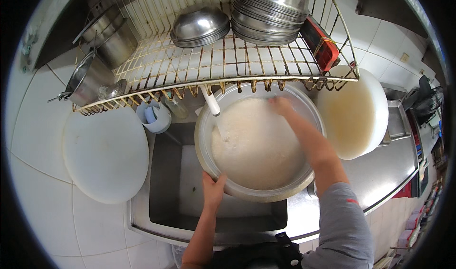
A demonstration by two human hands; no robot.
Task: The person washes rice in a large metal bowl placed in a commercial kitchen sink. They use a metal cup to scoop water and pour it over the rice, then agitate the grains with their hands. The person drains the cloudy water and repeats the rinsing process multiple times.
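Note:
A large round metal pot (263,194) sits over the right part of a steel sink (167,183), partly on the counter. Inside it are pale rice-like grains (249,137) under cloudy water. From a white faucet (212,103) a stream of water runs into the pot's left side. My left hand (213,189) grips the pot's near-left rim, thumb on top. My right hand (281,105) is inside the pot near its far wall; it is blurred, and its fingertips do not show clearly, so whether they hold grains cannot be told.
Above the sink hangs a rusty wire rack (213,80) with stacked metal bowls (270,16), pots and a red plastic container (326,53). White round boards or lids stand left (107,155) and right (379,116). A white tub (158,119) holds a blue item. Metal trays (397,119) lie right.

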